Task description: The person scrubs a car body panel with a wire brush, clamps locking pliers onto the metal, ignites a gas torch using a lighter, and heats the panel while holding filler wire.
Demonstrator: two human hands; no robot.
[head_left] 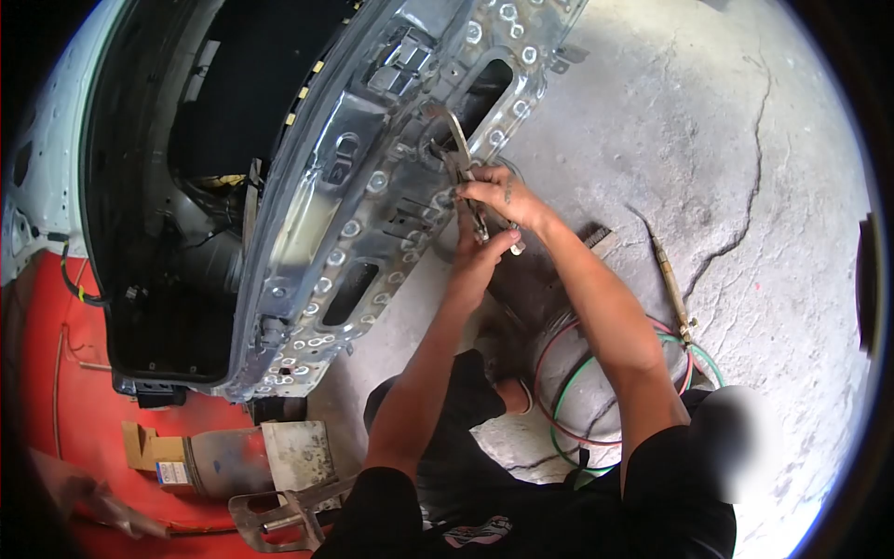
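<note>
A pair of locking clamp pliers (458, 140) with a long curved jaw sits against the bare metal rear panel (372, 219) of a car body, beside an oblong opening. My right hand (506, 194) is closed around the upper part of the pliers, thumb and fingers pinching near the jaw's base. Lower down, my left hand (480, 256) grips the handles, its thumb extended along them; some of its fingers are hidden behind the tool. Round weld marks dot the panel around the jaw. Whether the jaw is tight on the metal I cannot tell.
A brass torch (669, 279) lies on the cracked concrete floor (670, 140), joined to red and green hoses (559, 410) coiled by my leg. A brush (599, 238) lies nearby. At lower left are a metal clamp (279, 522), a cylinder (228, 461) and a cardboard box (140, 447).
</note>
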